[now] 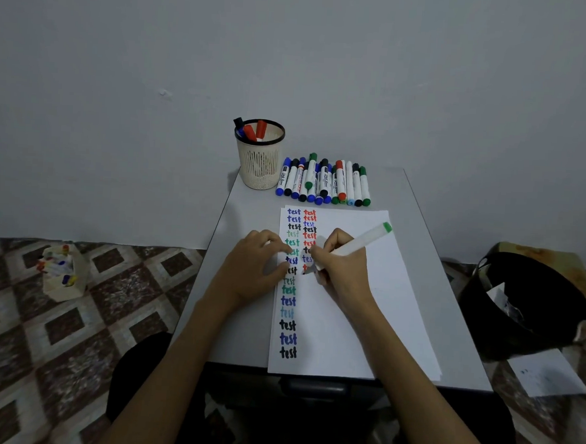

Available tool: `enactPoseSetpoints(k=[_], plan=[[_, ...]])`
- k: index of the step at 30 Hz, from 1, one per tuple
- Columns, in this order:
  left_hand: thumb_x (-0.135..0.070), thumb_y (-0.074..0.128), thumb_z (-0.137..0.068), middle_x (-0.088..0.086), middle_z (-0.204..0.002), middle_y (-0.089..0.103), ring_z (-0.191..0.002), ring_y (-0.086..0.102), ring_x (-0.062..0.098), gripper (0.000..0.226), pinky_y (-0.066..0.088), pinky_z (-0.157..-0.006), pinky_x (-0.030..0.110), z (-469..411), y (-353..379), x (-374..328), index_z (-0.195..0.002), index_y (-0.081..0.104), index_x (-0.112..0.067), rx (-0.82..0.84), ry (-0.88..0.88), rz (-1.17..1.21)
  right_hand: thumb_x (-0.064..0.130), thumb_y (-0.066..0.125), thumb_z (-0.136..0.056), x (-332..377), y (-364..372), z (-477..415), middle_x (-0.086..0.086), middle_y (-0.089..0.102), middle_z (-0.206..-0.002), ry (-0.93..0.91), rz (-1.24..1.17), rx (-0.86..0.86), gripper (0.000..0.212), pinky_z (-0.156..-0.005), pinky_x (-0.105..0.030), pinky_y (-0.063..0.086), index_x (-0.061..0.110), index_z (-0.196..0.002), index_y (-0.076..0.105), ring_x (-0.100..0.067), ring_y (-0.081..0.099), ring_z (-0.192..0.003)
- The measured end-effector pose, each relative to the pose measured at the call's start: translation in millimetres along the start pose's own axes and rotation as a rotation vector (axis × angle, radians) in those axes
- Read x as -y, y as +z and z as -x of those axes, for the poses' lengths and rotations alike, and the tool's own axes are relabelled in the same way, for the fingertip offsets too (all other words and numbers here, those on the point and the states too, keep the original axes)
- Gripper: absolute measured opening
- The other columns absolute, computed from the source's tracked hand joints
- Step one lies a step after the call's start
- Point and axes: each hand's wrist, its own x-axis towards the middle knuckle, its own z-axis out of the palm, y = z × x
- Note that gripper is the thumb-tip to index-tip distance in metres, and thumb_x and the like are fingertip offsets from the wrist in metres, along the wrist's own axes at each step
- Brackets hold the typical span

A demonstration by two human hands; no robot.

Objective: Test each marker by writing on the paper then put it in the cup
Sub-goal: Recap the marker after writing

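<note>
1. Two hands work: the left hand [251, 270] presses the paper [348, 311] down, fingers bent; the right hand [340, 269] pinches the green marker [355, 241], tip on paper. Paper could slip and smudge.
2. Farther, the cup [259, 165] could tip if bumped.

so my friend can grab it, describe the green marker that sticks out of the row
On the grey table, beyond the paper and right of the mesh cup, lies a row of markers. The green marker is in its left half, the only one whose green end pokes past the others toward the wall.
</note>
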Motion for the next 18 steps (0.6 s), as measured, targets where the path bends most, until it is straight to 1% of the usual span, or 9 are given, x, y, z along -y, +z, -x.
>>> enactPoseSetpoints(k=[2,4,6,8,9,12,13,16,18], plan=[[-0.049,0.044,-0.083,-0.001,-0.108,0.057,-0.095,0.047,0.012,0.044,0.044,-0.077,0.026,0.2,-0.1,-0.4,-0.108,0.061,-0.018,-0.002,-0.005,-0.002,-0.009,0.064,-0.08,0.9,0.1,0.9,-0.03,0.055,-0.069,-0.001,0.05,0.001,0.025,-0.051,-0.033,0.045,0.003,-0.069,0.046,-0.034,0.05,-0.054],[-0.05,0.044,-0.083,-0.001,-0.109,0.057,-0.095,0.047,0.011,0.045,0.043,-0.077,0.025,0.5,0.0,-0.8,-0.109,0.061,-0.018,-0.002,-0.013,-0.001,-0.009,0.064,-0.081,1.9,0.9,2.5,-0.03,0.059,-0.074,-0.012,0.098,-0.002,0.023,-0.046,-0.026,0.044,0.002,-0.071,0.047,-0.031,0.057,-0.061],[-0.049,0.044,-0.083,-0.001,-0.109,0.057,-0.095,0.047,0.011,0.043,0.044,-0.077,0.026,0.6,0.1,-1.0,-0.109,0.061,-0.019,-0.001,-0.012,0.0,-0.009,0.065,-0.08,0.6,1.6,2.3,-0.031,0.059,-0.077,-0.034,0.137,-0.005,0.023,-0.045,-0.024,0.047,0.002,-0.07,0.047,-0.034,0.06,-0.066],[-0.048,0.044,-0.083,-0.001,-0.109,0.057,-0.095,0.048,0.011,0.043,0.045,-0.077,0.027,0.6,0.1,-0.7,-0.108,0.061,-0.018,-0.006,-0.005,0.001,-0.008,0.066,-0.079,-1.2,2.0,1.8,-0.033,0.06,-0.081,-0.059,0.179,0.005,0.026,-0.051,-0.024,0.05,0.005,-0.068,0.046,-0.04,0.063,-0.077],[-0.048,0.044,-0.083,0.0,-0.108,0.058,-0.095,0.048,0.012,0.043,0.045,-0.076,0.027,0.4,0.1,-0.6,-0.107,0.062,-0.017,-0.009,-0.002,0.001,-0.007,0.066,-0.079,-1.9,1.9,1.8,-0.033,0.06,-0.082,-0.07,0.195,0.013,0.027,-0.054,-0.025,0.052,0.006,-0.067,0.046,-0.041,0.063,-0.081],[-0.049,0.043,-0.083,0.001,-0.108,0.058,-0.095,0.049,0.014,0.045,0.045,-0.077,0.027,0.3,0.1,-1.3,-0.107,0.062,-0.016,-0.01,0.005,-0.002,-0.009,0.066,-0.077,-1.8,2.2,3.2,-0.033,0.057,-0.079,-0.095,0.207,0.023,0.028,-0.059,-0.028,0.053,0.007,-0.067,0.046,-0.035,0.061,-0.077],[-0.049,0.043,-0.083,0.002,-0.108,0.058,-0.095,0.049,0.014,0.045,0.045,-0.077,0.027,0.5,0.1,-1.5,-0.107,0.062,-0.015,-0.011,0.007,-0.003,-0.01,0.065,-0.078,-2.0,2.7,3.4,-0.031,0.058,-0.079,-0.097,0.211,0.02,0.029,-0.061,-0.028,0.055,0.007,-0.066,0.045,-0.034,0.062,-0.079],[-0.049,0.044,-0.083,0.003,-0.107,0.058,-0.095,0.05,0.015,0.045,0.044,-0.077,0.026,0.8,-0.3,-1.5,-0.107,0.062,-0.014,-0.011,0.012,0.002,-0.01,0.063,-0.08,-0.4,3.1,3.7,-0.028,0.063,-0.084,-0.094,0.209,0.019,0.028,-0.069,-0.04,0.057,0.006,-0.068,0.044,-0.033,0.067,-0.09],[-0.049,0.044,-0.083,0.003,-0.107,0.058,-0.094,0.05,0.015,0.046,0.043,-0.077,0.026,0.9,-0.2,-1.6,-0.107,0.062,-0.014,-0.007,0.012,0.001,-0.01,0.063,-0.082,-1.3,1.4,1.9,-0.024,0.066,-0.085,-0.067,0.17,0.019,0.024,-0.071,-0.047,0.057,0.003,-0.071,0.045,-0.031,0.069,-0.092]])
